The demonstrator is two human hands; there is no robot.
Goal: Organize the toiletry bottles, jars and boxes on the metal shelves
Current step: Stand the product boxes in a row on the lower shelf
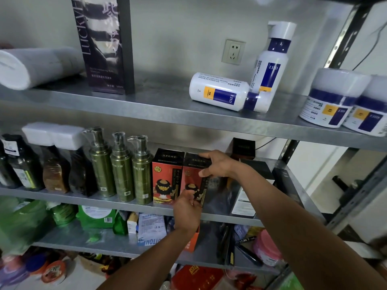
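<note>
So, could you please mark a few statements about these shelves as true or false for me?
1. The left hand and the right hand hold the same red-and-black box. True.
2. Both white pump bottles stand upright. False: one white pump bottle lies on its side on the top shelf.
3. Three olive-green pump bottles stand left of the red boxes. True.
4. The white jars sit on the bottom shelf. False: the white jars sit at the top shelf's right end.
</note>
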